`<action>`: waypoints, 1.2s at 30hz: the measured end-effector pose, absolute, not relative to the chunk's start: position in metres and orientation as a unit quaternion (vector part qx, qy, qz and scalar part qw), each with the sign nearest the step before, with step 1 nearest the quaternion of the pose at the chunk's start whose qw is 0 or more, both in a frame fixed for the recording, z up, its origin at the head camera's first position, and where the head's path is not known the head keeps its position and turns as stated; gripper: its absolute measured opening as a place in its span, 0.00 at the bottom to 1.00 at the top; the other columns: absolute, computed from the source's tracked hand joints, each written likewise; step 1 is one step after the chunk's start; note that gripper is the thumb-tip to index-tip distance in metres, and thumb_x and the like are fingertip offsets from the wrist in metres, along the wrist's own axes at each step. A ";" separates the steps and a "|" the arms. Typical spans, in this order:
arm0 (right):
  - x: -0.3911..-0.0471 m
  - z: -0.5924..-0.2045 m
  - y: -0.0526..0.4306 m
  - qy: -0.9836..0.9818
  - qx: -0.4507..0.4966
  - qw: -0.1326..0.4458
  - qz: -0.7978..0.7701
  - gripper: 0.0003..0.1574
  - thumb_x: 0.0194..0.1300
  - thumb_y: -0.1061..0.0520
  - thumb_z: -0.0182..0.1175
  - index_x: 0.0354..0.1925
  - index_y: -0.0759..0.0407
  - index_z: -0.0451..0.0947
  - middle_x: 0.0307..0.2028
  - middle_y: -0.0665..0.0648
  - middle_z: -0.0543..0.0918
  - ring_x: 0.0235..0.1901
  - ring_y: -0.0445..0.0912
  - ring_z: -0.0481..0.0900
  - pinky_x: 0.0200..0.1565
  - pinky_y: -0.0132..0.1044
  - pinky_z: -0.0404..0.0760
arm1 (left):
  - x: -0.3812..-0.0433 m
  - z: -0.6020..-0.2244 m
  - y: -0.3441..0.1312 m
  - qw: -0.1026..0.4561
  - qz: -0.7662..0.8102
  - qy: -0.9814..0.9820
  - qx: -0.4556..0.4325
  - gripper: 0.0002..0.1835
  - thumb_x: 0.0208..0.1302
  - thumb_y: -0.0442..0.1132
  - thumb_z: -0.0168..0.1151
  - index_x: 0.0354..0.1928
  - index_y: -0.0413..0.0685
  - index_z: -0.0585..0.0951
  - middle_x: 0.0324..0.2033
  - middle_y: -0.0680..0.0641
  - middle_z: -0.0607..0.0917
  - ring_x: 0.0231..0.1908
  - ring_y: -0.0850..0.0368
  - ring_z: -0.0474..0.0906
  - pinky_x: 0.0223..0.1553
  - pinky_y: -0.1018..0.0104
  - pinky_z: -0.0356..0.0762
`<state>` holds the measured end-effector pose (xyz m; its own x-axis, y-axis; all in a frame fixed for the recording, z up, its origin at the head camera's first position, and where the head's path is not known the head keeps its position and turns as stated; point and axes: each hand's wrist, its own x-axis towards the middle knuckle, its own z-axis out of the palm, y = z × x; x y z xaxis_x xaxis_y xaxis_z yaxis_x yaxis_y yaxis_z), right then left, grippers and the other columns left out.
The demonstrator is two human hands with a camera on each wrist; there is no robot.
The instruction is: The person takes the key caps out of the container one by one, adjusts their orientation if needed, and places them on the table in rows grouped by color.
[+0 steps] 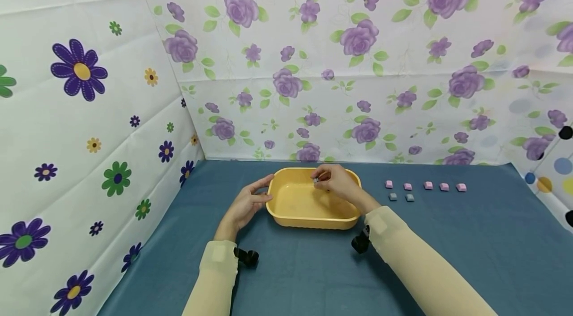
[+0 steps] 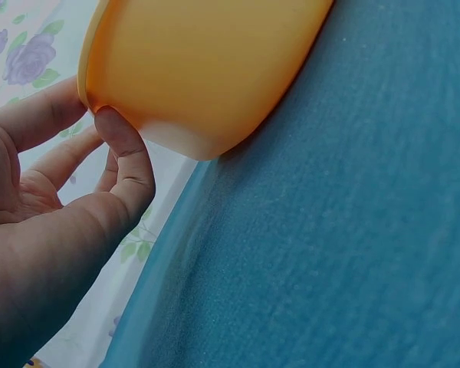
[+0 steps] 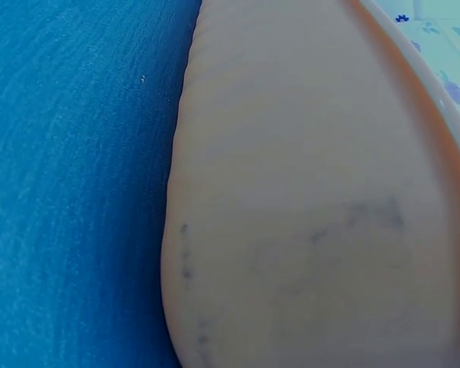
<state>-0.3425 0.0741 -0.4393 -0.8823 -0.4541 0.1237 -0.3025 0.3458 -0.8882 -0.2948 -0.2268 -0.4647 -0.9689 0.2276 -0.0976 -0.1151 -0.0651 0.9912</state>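
Note:
A shallow yellow plastic basin stands on the blue cloth in front of me. At its left end, my left hand holds the rim, the thumb against the outer wall and the index finger at the edge. Over the inside of the basin, my right hand pinches a small grey block between thumb and fingertips. The right wrist view is filled by the basin's outer side; the right hand is out of sight there.
Right of the basin lies a row of several small pink blocks. Nearer to me sit two small grey blocks. A flowered cloth wall rises behind the blue cloth, with another flowered wall at the left.

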 end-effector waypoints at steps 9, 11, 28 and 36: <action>-0.345 -0.442 0.078 0.822 -0.223 0.068 -0.520 0.14 0.72 0.66 0.65 0.53 0.69 0.83 0.49 0.63 0.84 0.48 0.55 0.83 0.49 0.54 0.83 | -0.296 -0.465 -0.226 0.121 0.729 0.672 0.048 0.35 0.71 0.24 0.60 0.78 0.49 0.68 0.69 0.37 0.68 0.64 0.41 0.70 0.50 0.66 0.80; -0.345 -0.441 0.079 0.824 -0.221 0.069 -0.517 0.15 0.72 0.65 0.65 0.55 0.69 0.83 0.50 0.63 0.84 0.48 0.55 0.83 0.50 0.54 0.83 | -0.296 -0.465 -0.226 0.120 0.729 0.672 0.048 0.35 0.71 0.24 0.60 0.78 0.49 0.68 0.69 0.37 0.68 0.64 0.41 0.70 0.50 0.66 0.80; -0.345 -0.437 0.089 0.823 -0.214 0.071 -0.522 0.17 0.73 0.62 0.64 0.57 0.67 0.84 0.53 0.62 0.85 0.51 0.56 0.83 0.54 0.57 0.81 | -0.297 -0.464 -0.228 0.124 0.733 0.667 0.054 0.36 0.71 0.23 0.60 0.79 0.48 0.67 0.70 0.36 0.67 0.66 0.38 0.69 0.50 0.66 0.80; -0.346 -0.438 0.098 0.820 -0.209 0.075 -0.528 0.17 0.74 0.60 0.64 0.58 0.63 0.85 0.56 0.62 0.84 0.53 0.56 0.82 0.54 0.58 0.81 | -0.296 -0.465 -0.228 0.123 0.730 0.670 0.050 0.36 0.71 0.24 0.61 0.79 0.49 0.68 0.69 0.38 0.68 0.65 0.41 0.70 0.51 0.67 0.80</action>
<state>-0.3462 0.0978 -0.4380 -0.9018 -0.4209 0.0977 -0.2633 0.3559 -0.8966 -0.2958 -0.2280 -0.4655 -0.9646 0.2473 -0.0920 -0.1128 -0.0712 0.9911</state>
